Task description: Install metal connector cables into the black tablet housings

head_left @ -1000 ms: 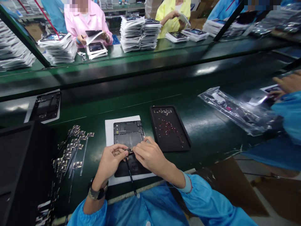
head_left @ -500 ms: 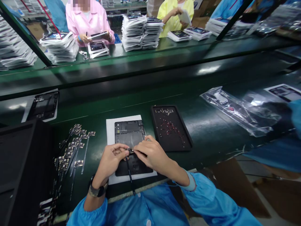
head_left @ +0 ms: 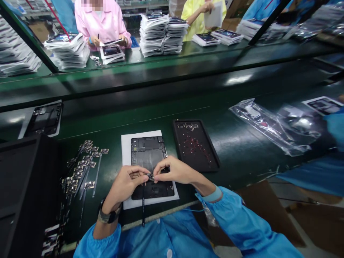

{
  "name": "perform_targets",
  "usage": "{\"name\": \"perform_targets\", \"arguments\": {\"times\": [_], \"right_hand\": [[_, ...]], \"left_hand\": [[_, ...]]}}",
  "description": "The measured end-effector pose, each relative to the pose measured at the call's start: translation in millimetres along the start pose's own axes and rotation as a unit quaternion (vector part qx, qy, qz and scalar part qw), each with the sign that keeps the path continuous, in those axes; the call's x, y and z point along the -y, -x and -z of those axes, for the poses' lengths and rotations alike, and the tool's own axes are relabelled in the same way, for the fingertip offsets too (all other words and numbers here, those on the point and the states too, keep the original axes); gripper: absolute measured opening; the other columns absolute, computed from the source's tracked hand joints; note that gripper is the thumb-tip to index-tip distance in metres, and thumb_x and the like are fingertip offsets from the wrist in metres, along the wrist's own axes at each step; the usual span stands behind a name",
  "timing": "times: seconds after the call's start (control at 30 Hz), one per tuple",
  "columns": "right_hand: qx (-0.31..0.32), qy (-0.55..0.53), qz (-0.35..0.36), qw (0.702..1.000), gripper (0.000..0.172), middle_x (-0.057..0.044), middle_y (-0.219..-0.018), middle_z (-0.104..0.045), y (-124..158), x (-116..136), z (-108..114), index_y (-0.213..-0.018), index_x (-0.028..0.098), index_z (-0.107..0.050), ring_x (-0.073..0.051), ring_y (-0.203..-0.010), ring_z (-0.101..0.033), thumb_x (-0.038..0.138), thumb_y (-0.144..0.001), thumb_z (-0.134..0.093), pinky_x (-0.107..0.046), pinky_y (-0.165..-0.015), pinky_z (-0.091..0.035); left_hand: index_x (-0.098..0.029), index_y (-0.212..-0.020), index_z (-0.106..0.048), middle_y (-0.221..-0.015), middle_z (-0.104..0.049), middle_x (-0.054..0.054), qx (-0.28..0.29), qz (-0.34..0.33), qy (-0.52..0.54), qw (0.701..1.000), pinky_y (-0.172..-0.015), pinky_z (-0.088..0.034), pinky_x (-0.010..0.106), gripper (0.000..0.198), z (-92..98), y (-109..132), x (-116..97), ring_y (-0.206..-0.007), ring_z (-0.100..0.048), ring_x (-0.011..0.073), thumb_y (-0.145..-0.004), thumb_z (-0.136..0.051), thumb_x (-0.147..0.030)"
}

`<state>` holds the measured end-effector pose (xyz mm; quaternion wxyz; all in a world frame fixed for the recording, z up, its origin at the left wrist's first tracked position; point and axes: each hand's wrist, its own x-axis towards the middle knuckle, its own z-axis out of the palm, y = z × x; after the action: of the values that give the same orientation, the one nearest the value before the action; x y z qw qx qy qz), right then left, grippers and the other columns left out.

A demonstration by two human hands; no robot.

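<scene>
My left hand (head_left: 129, 184) pinches a small circuit board (head_left: 149, 176) at its left end. From the board a dark flat ribbon cable (head_left: 143, 206) hangs down past the bench's front edge. The thumb and fingers of my right hand (head_left: 172, 170) are closed at the board's right end; any smaller part between them is hidden. Both hands are over a black tablet housing (head_left: 146, 150), which lies on a white sheet (head_left: 125, 150). Left of my hands, several similar circuit boards (head_left: 80, 168) with ribbon cables are heaped on the bench.
A black tray (head_left: 211, 157) with small red-wired parts stands to the right. Clear plastic bags (head_left: 271, 125) lie farther right. A black box (head_left: 29, 186) borders the left side, another housing (head_left: 44, 118) behind it. Across the bench, people work beside stacked white-wrapped units (head_left: 153, 36).
Both hands have come slightly toward me with the circuit board, and its ribbon cable now hangs straighter. My right fingertips still meet the board's right end. The conveyor-side housing at left has shifted left.
</scene>
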<state>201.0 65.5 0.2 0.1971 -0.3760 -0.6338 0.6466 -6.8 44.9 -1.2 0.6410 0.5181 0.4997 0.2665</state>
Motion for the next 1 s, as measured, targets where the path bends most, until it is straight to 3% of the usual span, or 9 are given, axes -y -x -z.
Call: {"name": "perform_targets", "arguments": {"times": [0.3, 0.63, 0.77, 0.83, 0.9, 1.0], "right_hand": [[0.033, -0.056, -0.005, 0.998, 0.014, -0.005, -0.073, -0.075, -7.9, -19.3, 1.9, -0.078, 0.012, -0.073, -0.016, -0.072, -0.069, 0.026, -0.074, -0.072, -0.025, -0.071, -0.052], [0.032, -0.058, -0.006, 0.998, 0.016, -0.005, -0.074, -0.074, -5.9, -24.9, -0.9, -0.078, 0.013, -0.073, -0.016, -0.073, -0.069, 0.029, -0.074, -0.073, -0.026, -0.071, -0.052], [0.038, -0.034, 0.005, 0.999, 0.016, -0.005, -0.079, -0.075, -2.3, -15.5, 6.6, -0.082, 0.014, -0.073, -0.018, -0.077, -0.069, 0.029, -0.076, -0.072, -0.028, -0.074, -0.052], [0.0, 0.011, 0.024, 1.0, 0.019, -0.006, -0.091, -0.075, 8.7, -7.6, 13.7, -0.09, 0.016, -0.073, -0.019, -0.086, -0.068, 0.03, -0.076, -0.072, -0.031, -0.081, -0.051], [-0.096, 0.085, 0.042, 0.991, 0.017, -0.005, -0.095, -0.074, 26.3, -2.7, 17.1, -0.091, 0.019, -0.073, -0.02, -0.09, -0.066, 0.031, -0.081, -0.069, -0.034, -0.085, -0.048], [-0.228, 0.22, 0.022, 0.948, 0.019, -0.003, -0.078, -0.072, 55.1, -7.4, 4.4, -0.078, 0.021, -0.071, -0.019, -0.077, -0.061, 0.032, -0.089, -0.06, -0.036, -0.079, -0.043]], "left_hand": [[-0.012, -0.082, -0.073, -0.061, -0.067, 0.004, 0.015, 0.022, -0.007, 1.0, -0.058, -0.045, 0.024, 0.018, 0.6, -4.7, 10.9, -0.058, -0.059, 0.0145, -0.071, -0.07, -0.025], [-0.012, -0.079, -0.073, -0.058, -0.067, 0.004, 0.018, 0.03, 0.003, 0.999, -0.056, -0.046, 0.024, 0.014, -4.2, -5.6, 9.8, -0.055, -0.06, 0.0149, -0.069, -0.071, -0.022], [-0.013, -0.079, -0.074, -0.057, -0.066, 0.003, 0.026, 0.03, 0.007, 0.999, -0.057, -0.047, 0.024, 0.013, -2.8, -4.4, 6.3, -0.055, -0.06, 0.0148, -0.07, -0.072, -0.023], [-0.013, -0.079, -0.074, -0.058, -0.066, 0.003, 0.005, 0.031, 0.012, 0.999, -0.057, -0.047, 0.023, 0.014, 2.7, 0.1, 1.9, -0.056, -0.06, 0.0142, -0.07, -0.074, -0.023], [-0.013, -0.079, -0.073, -0.063, -0.068, 0.004, -0.048, 0.026, 0.036, 0.998, -0.058, -0.048, 0.021, 0.016, 11.8, 8.4, -2.8, -0.06, -0.061, 0.0138, -0.068, -0.077, -0.024], [-0.014, -0.08, -0.072, -0.073, -0.071, 0.006, -0.178, -0.002, 0.121, 0.977, -0.057, -0.048, 0.017, 0.021, 26.9, 24.9, -6.6, -0.068, -0.064, 0.014, -0.064, -0.081, -0.024]]}}
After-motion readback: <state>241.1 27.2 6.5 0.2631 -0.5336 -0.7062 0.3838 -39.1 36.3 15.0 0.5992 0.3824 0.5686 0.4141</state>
